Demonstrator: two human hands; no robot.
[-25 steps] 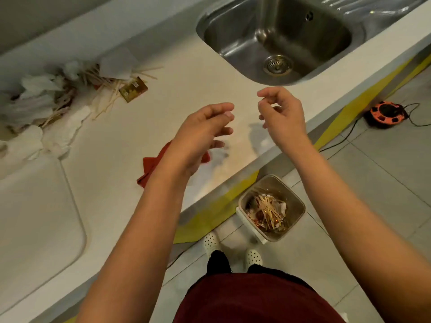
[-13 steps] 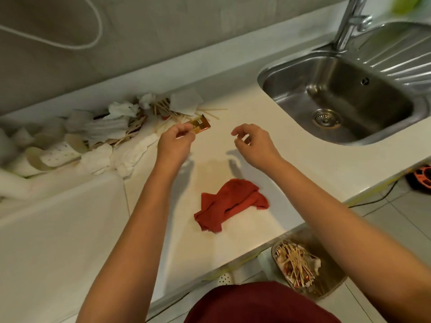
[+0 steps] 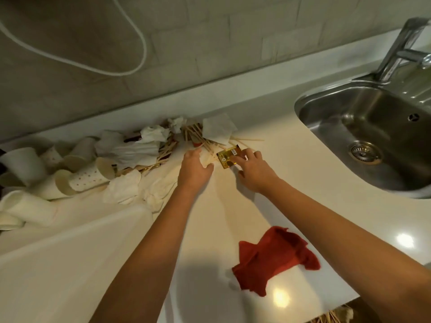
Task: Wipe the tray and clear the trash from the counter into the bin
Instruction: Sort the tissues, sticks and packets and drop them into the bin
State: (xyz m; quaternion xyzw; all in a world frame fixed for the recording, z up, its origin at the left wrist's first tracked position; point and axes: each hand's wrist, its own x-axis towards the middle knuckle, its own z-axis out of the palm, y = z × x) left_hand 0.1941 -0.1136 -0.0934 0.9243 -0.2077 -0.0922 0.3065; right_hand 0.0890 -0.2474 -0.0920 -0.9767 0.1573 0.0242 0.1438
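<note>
Two bare forearms, no sleeves, left hand point(image 3: 194, 170), right hand point(image 3: 254, 172)

Warm, dim indoor light falls from above, leaving 2 bright glare spots on the glossy surface point(image 3: 291, 173) near the red cloth point(image 3: 275, 257). The arms cast soft shadows toward the viewer. The wide lens bends the wall point(image 3: 210, 54) and the sink point(image 3: 373, 141) at the edges. Both hands look slightly smeared by motion.

A grey tiled wall point(image 3: 210, 43) is being crossed by a white cable point(image 3: 130, 26). Overhead light is being reflected off the pale tabletop point(image 3: 303, 173), beside a steel sink point(image 3: 377, 145) and tap point(image 3: 401, 45).
</note>
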